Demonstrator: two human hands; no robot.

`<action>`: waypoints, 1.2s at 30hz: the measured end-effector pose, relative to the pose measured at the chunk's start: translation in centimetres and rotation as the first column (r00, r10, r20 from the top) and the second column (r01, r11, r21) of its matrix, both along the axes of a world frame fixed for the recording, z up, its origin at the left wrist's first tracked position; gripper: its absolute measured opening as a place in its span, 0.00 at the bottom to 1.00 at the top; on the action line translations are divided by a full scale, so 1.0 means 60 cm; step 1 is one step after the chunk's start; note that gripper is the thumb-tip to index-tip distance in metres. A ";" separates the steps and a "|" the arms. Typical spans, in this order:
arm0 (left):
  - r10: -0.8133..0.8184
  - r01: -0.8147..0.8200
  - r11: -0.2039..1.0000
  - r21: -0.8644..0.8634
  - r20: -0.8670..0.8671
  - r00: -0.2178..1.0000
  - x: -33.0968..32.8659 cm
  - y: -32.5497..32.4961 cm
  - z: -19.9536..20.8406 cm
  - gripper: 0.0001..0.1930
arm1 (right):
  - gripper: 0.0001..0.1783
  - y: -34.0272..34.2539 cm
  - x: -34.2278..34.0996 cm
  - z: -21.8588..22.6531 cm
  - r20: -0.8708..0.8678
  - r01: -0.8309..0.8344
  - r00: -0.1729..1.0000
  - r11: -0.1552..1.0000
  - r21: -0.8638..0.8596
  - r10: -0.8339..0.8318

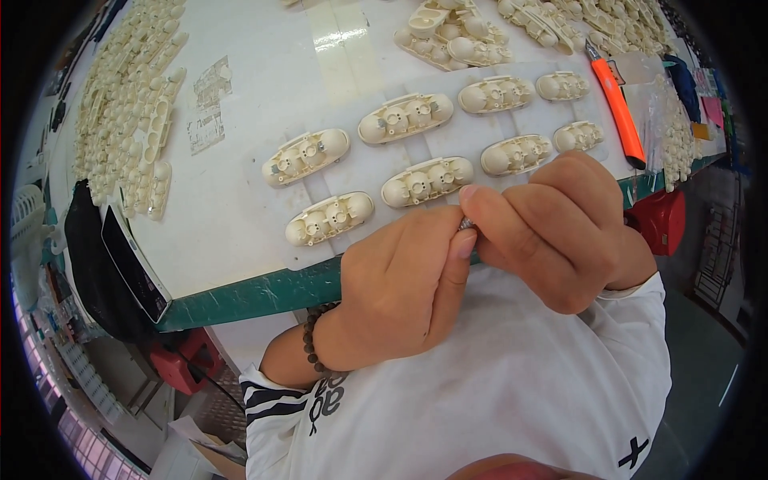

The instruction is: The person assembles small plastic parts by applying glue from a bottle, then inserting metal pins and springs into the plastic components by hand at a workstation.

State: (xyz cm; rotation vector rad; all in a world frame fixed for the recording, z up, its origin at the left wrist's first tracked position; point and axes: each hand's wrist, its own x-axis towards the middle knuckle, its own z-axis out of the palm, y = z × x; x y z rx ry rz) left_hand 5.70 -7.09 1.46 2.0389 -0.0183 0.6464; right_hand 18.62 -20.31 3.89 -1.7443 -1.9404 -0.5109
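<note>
There's the white table (pixel 228 240), a big heap of cream parts (pixel 128 112) along its left; here's the left hand (pixel 404 280), thumb pinched to finger; the right hand (pixel 552 228) curls in alongside, its own grip I can't tell; orange-handled tool (pixel 620 112) at right; eight cream shells (pixel 428 182) in two rows; and tiniest, a ridged grey piece (pixel 466 224), caught in the left hand's pinch!
</note>
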 end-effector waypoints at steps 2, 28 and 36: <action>-0.005 0.005 1.000 0.001 0.011 1.000 0.001 0.000 -0.001 0.04 | 0.20 -0.002 0.006 -0.002 -0.041 0.022 0.999 0.999 0.026 -0.021; -0.012 0.012 1.000 -0.023 0.001 1.000 0.008 -0.012 -0.006 0.04 | 0.25 -0.010 -0.011 -0.004 -0.101 0.063 0.993 0.998 0.008 -0.062; -0.023 0.023 0.998 -0.060 -0.006 1.000 0.007 -0.015 -0.007 0.04 | 0.23 -0.015 -0.006 -0.011 -0.073 0.056 0.996 0.998 0.040 -0.053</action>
